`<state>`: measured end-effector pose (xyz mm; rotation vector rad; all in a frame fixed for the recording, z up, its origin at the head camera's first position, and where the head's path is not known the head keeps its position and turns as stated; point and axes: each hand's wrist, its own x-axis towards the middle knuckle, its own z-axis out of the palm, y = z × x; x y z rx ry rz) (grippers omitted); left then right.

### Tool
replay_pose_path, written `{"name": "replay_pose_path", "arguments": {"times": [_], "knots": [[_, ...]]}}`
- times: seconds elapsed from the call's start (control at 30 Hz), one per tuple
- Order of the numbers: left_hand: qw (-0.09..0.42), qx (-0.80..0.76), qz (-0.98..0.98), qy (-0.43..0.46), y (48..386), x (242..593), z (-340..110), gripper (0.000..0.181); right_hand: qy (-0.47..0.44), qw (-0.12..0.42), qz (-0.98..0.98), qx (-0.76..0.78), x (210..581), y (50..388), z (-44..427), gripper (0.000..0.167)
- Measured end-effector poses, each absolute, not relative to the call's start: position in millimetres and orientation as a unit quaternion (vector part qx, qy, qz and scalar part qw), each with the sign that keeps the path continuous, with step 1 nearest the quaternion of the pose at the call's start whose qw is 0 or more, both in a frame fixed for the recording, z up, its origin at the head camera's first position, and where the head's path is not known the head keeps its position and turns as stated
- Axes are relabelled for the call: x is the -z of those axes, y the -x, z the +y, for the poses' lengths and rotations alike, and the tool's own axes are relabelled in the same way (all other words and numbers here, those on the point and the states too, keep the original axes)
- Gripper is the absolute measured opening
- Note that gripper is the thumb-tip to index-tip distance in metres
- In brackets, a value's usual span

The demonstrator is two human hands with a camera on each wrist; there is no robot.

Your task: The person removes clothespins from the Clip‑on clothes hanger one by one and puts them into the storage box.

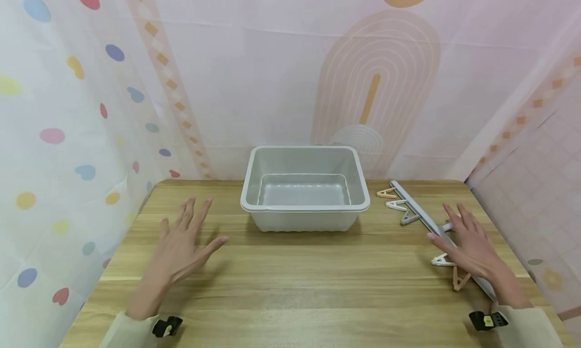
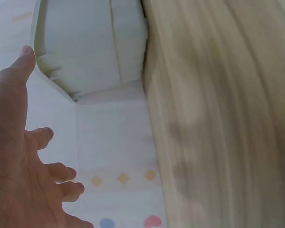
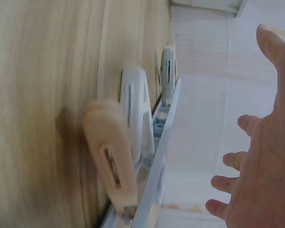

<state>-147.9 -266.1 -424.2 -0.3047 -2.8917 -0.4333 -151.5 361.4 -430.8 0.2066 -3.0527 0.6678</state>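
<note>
My left hand (image 1: 183, 247) hovers over the left part of the table with its fingers spread and holds nothing. In the left wrist view that hand (image 2: 23, 156) shows its palm and fingers, apart from the grey plastic tub (image 2: 90, 42). Over on the right, my right hand (image 1: 472, 247) is held with spread fingers above a clip rack (image 1: 422, 214), a grey bar with several clothes pegs along it. It hides part of the bar. A tan peg (image 3: 111, 152) and a white peg (image 3: 135, 109) stand out in the right wrist view, apart from the fingers.
The tub (image 1: 305, 221) stands at the back middle of the wooden table (image 1: 290, 282). Behind the table hangs a patterned curtain (image 1: 272, 85); a dotted one (image 1: 59, 186) runs along the left side. Black straps (image 1: 168, 327) sit at both wrists.
</note>
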Motion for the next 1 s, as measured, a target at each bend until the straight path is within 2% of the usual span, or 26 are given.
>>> {"name": "replay_pose_path", "arguments": {"times": [0.6, 0.8, 1.0], "knots": [[0.147, 0.177, -0.958, 0.170, 155.4, 393.7, -225.3, 0.095, -0.044, -0.011, -0.965, -0.258, 437.5, 144.6, 382.2, 0.084], [0.191, 0.171, -0.943, 0.212, 160.4, 390.8, -215.0, 0.093, -0.029, -0.038, -0.957, -0.285, 440.1, 143.0, 385.6, 0.080], [0.235, 0.196, -0.915, 0.265, 166.0, 393.0, -205.5, 0.083, -0.011, -0.068, -0.953, -0.294, 443.7, 142.1, 388.6, 0.078]]}}
